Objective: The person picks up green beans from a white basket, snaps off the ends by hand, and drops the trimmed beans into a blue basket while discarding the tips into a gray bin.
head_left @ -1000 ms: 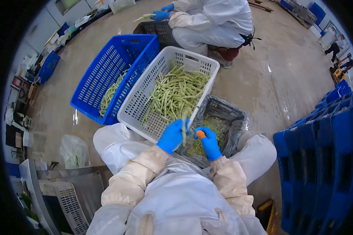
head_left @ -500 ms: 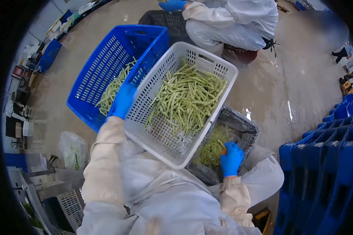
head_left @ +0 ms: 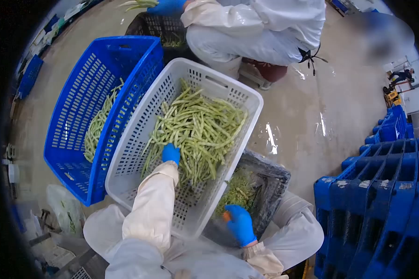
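Left hand (head_left: pixel 171 153) in green beans (head_left: pixel 200 125) heaped in white crate (head_left: pixel 185 221); right hand (head_left: pixel 240 226) at trimmings (head_left: pixel 239 188), orange bit (head_left: pixel 226 216) maybe finger guard; grips: can't tell. Blue crate (head_left: pixel 79 95) part-filled.

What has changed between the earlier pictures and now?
The left hand let go of its handful, moved left to the blue basket, then back right onto the beans in the white basket. The right hand stayed over the dark crate, something orange at its fingers.
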{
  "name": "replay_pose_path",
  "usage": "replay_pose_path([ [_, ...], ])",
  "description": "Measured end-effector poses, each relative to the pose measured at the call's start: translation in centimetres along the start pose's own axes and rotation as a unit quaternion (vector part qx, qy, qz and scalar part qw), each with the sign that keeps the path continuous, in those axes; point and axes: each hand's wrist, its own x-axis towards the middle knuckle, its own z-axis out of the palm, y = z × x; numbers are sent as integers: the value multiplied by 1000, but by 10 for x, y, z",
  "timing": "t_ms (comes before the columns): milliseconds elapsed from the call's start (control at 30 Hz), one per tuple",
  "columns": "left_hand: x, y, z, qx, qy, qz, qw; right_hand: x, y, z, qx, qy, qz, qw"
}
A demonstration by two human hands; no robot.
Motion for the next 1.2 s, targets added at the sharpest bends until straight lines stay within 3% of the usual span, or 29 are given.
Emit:
replay_pose_path([
  [167, 0, 0, 12, -167, 53, -20, 984, -11, 9, 11, -10, 24, -19, 999],
  [233, 5, 0, 19, -191, 17, -47, 980, -13, 10, 10, 2, 17, -36, 999],
  [300, 6, 12, 11, -97, -19, -34, 995, -13, 10, 3, -10, 7, -12, 1000],
  [367, -5, 19, -5, -100, -7, 14, 995, -16, 7, 0, -21, -5, 15, 1000],
  [433, -30, 47, -47, -175, 63, 106, 977, -12, 6, -1, -16, 14, 29, 999],
  [500, -67, 74, -91, -219, 95, 240, 941, -8, 0, -10, 130, 122, 34, 983],
  [567, -126, 109, -149, -167, 96, 380, 905, -8, -8, -16, 247, 124, 50, 960],
  [600, -148, 115, -163, -156, 89, 377, 909, -9, -9, -17, 295, 119, 32, 948],
  [667, -184, 123, -181, -73, 90, 510, 852, -10, -15, -20, 350, 112, 20, 930],
  [733, -214, 129, -195, -25, 73, 534, 842, -16, -25, -27, 478, 71, 17, 875],
  [800, -238, 132, -205, 31, 77, 577, 813, -23, -26, -30, 482, 39, 2, 875],
  [1067, -280, 136, -238, 162, 93, 607, 773, -41, -24, -33, 492, -12, -24, 870],
  [1200, -296, 134, -236, 105, 117, 585, 796, -47, -28, -40, 509, 9, -29, 860],
])
